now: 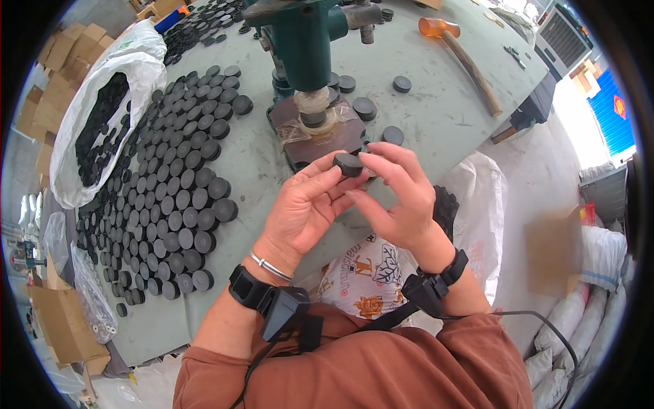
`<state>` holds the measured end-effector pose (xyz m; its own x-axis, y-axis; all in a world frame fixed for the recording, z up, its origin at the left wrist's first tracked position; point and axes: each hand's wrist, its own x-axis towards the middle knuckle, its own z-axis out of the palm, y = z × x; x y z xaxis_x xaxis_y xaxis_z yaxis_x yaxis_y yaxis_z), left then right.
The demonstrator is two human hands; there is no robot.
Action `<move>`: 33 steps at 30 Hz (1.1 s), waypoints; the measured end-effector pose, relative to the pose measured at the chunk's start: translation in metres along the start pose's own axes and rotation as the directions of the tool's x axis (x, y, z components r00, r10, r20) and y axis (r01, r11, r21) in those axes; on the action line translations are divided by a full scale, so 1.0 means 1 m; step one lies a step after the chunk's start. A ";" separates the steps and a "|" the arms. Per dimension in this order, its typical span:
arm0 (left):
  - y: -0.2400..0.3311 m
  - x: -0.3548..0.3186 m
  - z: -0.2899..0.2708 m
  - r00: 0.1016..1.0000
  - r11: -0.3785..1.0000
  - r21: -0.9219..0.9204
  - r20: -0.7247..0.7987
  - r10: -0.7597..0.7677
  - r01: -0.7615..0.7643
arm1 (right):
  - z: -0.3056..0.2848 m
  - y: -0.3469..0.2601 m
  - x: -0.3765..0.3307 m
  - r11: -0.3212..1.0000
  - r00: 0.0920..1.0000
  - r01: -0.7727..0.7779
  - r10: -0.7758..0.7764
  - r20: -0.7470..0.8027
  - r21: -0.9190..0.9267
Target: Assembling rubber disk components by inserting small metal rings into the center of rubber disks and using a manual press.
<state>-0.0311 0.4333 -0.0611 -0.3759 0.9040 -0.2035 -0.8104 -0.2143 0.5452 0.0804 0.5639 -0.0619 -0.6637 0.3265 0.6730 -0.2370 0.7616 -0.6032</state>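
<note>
- One dark disc (348, 165) is held between the hands, in front of the green press (300, 58) and near its base plate (320, 146); I cannot judge its height above the table (446, 140).
- My left hand (298, 215), palm turned inward, pinches the disc at its left edge, the grip narrow.
- My right hand (403, 201) meets the opposite edge with bent fingers; how much of the hold it shares, I cannot tell.
- Handling, in my judgement: I do best to support the disc by its rim, leave its upper face uncovered, turn it with small finger movements, and avoid placing fingers beneath the press.
- Surroundings: many loose discs (174, 184) crowd the left; a mallet (470, 68) lies far right.
- Writing: the white printed cloth (368, 276) bears lettering, a leaf outline and an orange flower; the white sack (484, 204) shows faint reddish print; the blue panel (603, 102) carries a red emblem. On the held disc, I make out no lettering.
</note>
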 end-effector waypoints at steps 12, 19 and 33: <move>-0.001 -0.003 0.014 0.993 0.995 0.030 -0.075 0.095 -0.093 | -0.029 0.004 -0.015 0.784 0.977 0.202 -0.201 0.068 -0.587; 0.000 -0.002 0.012 0.992 0.993 0.042 -0.053 0.111 -0.109 | -0.042 0.011 -0.025 0.750 0.995 0.030 -0.088 -0.055 -0.661; 0.002 -0.004 0.013 0.985 0.979 0.103 0.006 0.175 -0.174 | -0.035 0.004 -0.029 0.638 0.996 -0.083 0.037 -0.077 -0.766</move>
<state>-0.0250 0.4342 -0.0489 -0.5091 0.8548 -0.1006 -0.6817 -0.3291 0.6535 0.1237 0.5771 -0.0682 -0.6152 0.3965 0.6814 0.4472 0.8873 -0.1126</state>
